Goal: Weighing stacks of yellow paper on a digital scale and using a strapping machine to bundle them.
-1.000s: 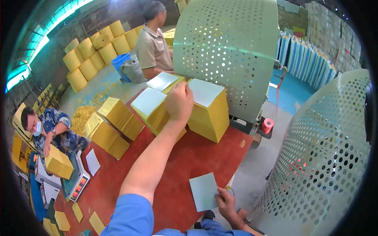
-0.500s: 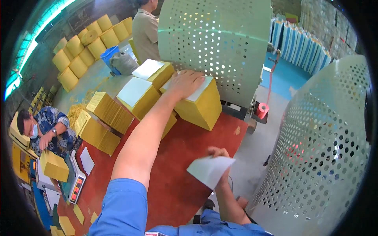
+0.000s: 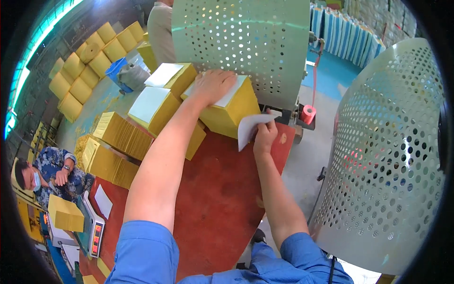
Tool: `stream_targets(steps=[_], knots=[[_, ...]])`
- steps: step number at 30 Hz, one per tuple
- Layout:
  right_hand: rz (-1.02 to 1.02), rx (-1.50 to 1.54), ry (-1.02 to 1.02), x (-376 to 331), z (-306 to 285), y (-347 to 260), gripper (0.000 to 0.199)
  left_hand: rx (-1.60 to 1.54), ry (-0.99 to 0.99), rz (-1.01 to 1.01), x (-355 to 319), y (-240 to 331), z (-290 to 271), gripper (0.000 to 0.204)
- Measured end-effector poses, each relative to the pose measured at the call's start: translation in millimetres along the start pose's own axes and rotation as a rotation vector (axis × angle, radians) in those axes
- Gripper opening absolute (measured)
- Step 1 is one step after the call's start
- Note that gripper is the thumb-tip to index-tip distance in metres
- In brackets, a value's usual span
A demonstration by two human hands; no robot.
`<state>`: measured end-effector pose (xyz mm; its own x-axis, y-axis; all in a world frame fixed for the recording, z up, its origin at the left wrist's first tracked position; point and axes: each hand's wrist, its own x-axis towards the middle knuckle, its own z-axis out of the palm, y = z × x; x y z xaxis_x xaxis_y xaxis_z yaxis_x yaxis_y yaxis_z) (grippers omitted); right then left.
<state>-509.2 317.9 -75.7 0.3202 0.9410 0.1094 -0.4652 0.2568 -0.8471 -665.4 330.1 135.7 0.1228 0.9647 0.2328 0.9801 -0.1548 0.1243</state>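
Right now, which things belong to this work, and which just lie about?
In the work:
yellow stack with white top sheet, under the left hand
pale sheet in the right hand

Apparently just lying about:
loose white sheet on the table
yellow rolls
blue bin
grey sack

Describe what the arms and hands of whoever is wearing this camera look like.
They're human. The left sleeve and right sleeve are blue and short, leaving both forearms uncovered. The left hand and right hand have no gloves, and no watch shows on either wrist.
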Motion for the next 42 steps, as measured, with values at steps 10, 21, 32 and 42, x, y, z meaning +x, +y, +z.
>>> stream_targets(steps=[10,21,32,42], knots=[[-0.08,-0.405,-0.235,28.1,-13.9,-4.7,0.028,0.079,0.017,-0.053,-24.4,19.7,-5.0,0.049],[0.038,-0.353,-0.183,-175.4,-93.5,-117.8,0.034,0.021,-0.015,0.379,-185.7,72.4,-47.6,0.046],[0.849,0.305,-0.311,-351.4,-238.5,-159.2,0.008,0.081,0.22,0.542,-421.7,151.9,-114.9,0.061],[0.721,0.283,-0.171,-397.2,-225.3,-244.1,0.017,-1.057,-0.151,-0.299,-482.1,140.9,-106.2,0.066]])
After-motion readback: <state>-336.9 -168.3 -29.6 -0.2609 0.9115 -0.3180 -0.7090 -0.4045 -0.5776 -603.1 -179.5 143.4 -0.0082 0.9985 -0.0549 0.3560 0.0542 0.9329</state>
